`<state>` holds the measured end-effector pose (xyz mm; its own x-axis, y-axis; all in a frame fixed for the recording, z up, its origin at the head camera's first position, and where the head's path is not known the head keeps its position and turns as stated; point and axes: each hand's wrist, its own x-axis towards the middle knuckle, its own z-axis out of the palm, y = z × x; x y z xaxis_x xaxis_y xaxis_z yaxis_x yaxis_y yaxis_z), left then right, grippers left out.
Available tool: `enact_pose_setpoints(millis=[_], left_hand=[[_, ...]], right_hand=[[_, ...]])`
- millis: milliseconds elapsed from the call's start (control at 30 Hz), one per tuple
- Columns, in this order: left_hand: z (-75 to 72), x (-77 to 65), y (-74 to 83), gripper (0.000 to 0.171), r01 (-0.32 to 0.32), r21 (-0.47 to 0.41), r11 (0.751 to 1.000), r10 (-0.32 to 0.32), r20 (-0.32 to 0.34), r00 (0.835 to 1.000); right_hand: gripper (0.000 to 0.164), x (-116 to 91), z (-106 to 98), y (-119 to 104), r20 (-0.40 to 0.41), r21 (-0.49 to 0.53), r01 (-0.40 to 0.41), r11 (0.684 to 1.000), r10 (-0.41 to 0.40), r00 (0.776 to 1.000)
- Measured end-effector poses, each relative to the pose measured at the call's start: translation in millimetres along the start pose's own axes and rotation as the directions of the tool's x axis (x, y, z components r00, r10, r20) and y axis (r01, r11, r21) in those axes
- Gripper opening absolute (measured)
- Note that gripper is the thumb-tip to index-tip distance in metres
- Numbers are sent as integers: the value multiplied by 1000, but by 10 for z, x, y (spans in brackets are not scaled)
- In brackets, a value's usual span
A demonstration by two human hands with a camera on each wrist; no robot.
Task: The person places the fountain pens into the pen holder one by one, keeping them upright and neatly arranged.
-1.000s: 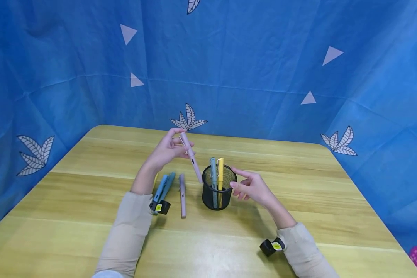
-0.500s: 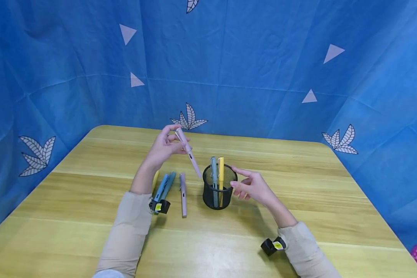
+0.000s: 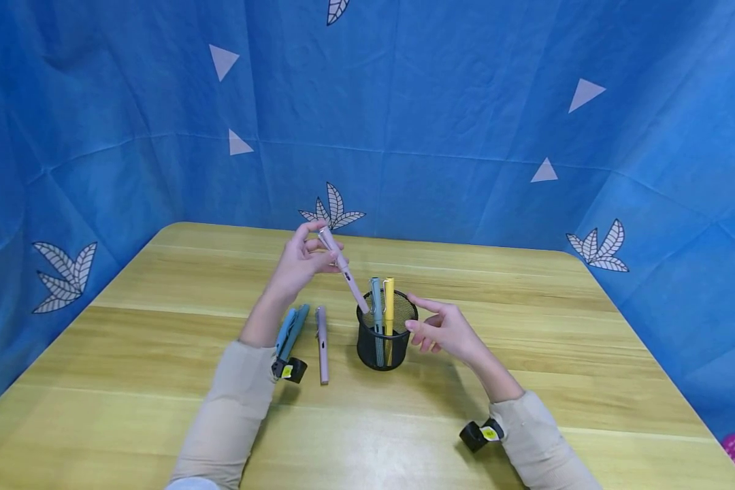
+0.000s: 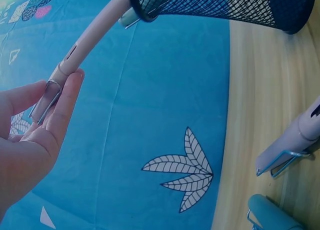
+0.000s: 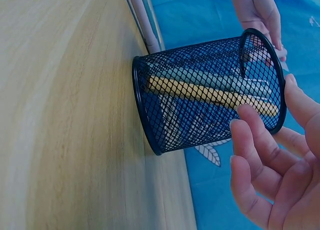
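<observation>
The left hand (image 3: 303, 260) pinches the raised lilac pen (image 3: 346, 271), whose lower end, apart from the mesh cup (image 3: 367, 347) a moment ago, is now at its rim, apparently lined up for dropping in, while the right hand (image 3: 445, 332), loosely curled, holds the cup's side.

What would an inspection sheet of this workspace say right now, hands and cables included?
Surface: wood-grain table.
Job's things: black mesh cup, upright, holding blue-green pen and yellow pen; loose lilac pen, light blue pen and teal pen lie left of it.
Clutter: nothing seen.
Left hand: pinches tilted lilac pen, lower end at the cup's mouth.
Right hand: touches the cup's rim.
Cables: nothing seen.
Surroundings: blue curtain printed with leaves and triangles.
</observation>
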<state>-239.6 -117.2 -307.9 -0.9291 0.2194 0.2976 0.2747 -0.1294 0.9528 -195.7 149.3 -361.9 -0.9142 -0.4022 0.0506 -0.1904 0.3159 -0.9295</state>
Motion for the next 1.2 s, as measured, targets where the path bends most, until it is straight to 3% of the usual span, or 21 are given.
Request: enact_pose_setpoints(millis=[567,933,1200], left_hand=[[180,17,-107,45,44,117,992,-52,65,997],[248,8,-163,44,116,291,950,-139,60,988],[317,15,-202,44,157,382,911,-195,63,979]], right_hand=[[56,-6,-6,-16,2,9,-17,1000,17,1000],[55,-25,1,-66,2,10,-18,1000,18,1000],[56,12,-13,55,-4,6,-12,1000,12,1000]])
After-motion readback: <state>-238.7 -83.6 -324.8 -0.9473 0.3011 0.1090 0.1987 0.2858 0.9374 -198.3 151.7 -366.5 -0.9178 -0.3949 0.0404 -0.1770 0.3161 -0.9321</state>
